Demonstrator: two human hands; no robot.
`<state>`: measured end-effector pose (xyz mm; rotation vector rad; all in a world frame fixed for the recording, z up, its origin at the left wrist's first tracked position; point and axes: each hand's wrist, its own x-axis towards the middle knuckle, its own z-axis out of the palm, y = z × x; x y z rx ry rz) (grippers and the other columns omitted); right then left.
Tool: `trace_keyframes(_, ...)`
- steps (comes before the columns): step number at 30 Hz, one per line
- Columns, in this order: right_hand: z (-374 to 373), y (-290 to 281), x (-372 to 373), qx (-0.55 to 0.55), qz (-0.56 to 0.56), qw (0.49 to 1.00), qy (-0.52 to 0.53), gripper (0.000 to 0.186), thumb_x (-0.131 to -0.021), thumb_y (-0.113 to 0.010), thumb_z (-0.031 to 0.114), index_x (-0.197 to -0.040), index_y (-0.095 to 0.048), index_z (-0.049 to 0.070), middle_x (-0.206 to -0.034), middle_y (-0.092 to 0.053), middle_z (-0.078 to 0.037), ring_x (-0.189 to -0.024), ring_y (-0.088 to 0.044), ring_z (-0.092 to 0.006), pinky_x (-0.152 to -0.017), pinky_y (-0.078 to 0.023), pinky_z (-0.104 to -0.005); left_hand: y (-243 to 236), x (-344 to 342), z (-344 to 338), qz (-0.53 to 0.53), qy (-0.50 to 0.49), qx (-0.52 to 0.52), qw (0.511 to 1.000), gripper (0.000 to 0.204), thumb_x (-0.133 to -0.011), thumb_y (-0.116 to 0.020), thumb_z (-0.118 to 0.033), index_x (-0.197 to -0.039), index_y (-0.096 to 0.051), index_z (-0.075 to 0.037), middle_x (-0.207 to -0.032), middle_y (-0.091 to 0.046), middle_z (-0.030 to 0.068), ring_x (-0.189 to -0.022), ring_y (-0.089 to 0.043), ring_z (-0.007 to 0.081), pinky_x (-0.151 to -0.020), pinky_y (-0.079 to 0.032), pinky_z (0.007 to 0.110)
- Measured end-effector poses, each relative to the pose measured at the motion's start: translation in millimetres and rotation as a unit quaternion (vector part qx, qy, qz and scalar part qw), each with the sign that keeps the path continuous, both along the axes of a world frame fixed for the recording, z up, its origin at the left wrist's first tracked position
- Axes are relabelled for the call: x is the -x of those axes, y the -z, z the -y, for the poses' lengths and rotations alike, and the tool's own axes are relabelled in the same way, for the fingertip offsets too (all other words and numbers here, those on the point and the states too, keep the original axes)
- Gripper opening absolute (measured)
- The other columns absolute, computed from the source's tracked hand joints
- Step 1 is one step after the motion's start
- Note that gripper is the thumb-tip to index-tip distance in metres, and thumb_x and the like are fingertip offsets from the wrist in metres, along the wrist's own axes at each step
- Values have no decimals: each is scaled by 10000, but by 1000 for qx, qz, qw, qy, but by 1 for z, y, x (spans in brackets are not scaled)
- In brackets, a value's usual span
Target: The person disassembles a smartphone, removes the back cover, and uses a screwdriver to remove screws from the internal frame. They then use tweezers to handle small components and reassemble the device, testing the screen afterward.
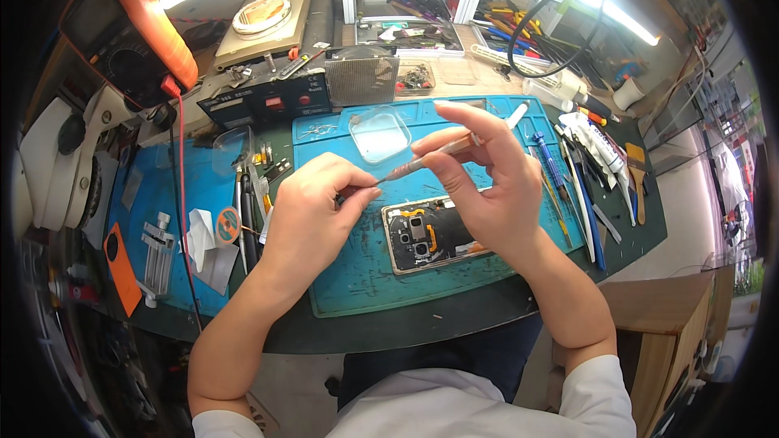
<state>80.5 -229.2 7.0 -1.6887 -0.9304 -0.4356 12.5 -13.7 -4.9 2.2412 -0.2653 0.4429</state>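
In the head view, the right hand (pixel 497 182) grips a slim tool (pixel 415 164), its tip at the left hand's (pixel 312 207) pinched fingertips; whatever they pinch looks too small to tell. The opened phone (pixel 448 231) lies on the blue mat (pixel 357 296), bodyward of the tool, long axis roughly left to right, the right hand nearer, covering its right end.

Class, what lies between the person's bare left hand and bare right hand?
In the head view, a slim, grey and reddish-brown, pen-like tool: the right hand holds it, its tip pointing at the left hand. Contact there is unclear.
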Motion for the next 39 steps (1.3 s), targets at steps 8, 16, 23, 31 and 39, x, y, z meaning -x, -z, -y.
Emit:
trace_keyframes(8, 0, -4, 2, 39, 29, 999, -21, 518, -950, -763, 6, -1441, -609, 67, -1007, -796, -99, -890, -796, -218, -762, -631, -326, -1, 1, 0, -16, 4, -2, 1000, 129, -844, -865, -19, -907, -754, -3, -859, -693, 54, -697, -627, 129, -611, -498, 275)
trace_keyframes(16, 3, -6, 4, 63, 80, 994, -51, 538, -948, -756, 13, -1461, -608, 83, -960, -765, -80, -817, -760, -227, -704, -609, -340, -4, 6, 3, -10, 15, -19, 1000, 142, -837, -868, -18, -897, -740, -8, -827, -655, 55, -691, -614, 150, -608, -490, 295)
trace_keyframes(23, 5, -7, 7, 61, 101, 993, -31, 579, -910, -766, 1, -1466, -611, 52, -878, -734, -69, -745, -718, -224, -648, -575, -347, -10, 12, 7, -42, 54, -2, 998, 135, -854, -851, -25, -960, -768, -22, -894, -698, 65, -732, -640, 185, -648, -513, 316)
trace_keyframes(31, 14, -15, 9, 115, 98, 988, -44, 489, -982, -742, 29, -1448, -605, -34, -896, -747, -107, -730, -728, -192, -679, -585, -314, -8, 17, 12, -19, 149, -26, 988, 237, -896, -744, 44, -1125, -748, -16, -1061, -714, 112, -949, -689, 309, -820, -565, 399)
trace_keyframes(39, 10, -8, 10, 113, 109, 986, -50, 578, -918, -767, 33, -1476, -614, 48, -850, -710, -74, -723, -696, -235, -639, -564, -362, -7, 17, 10, -10, 161, -39, 986, 286, -864, -705, 89, -1125, -746, -19, -1059, -715, 112, -952, -692, 324, -827, -568, 422)
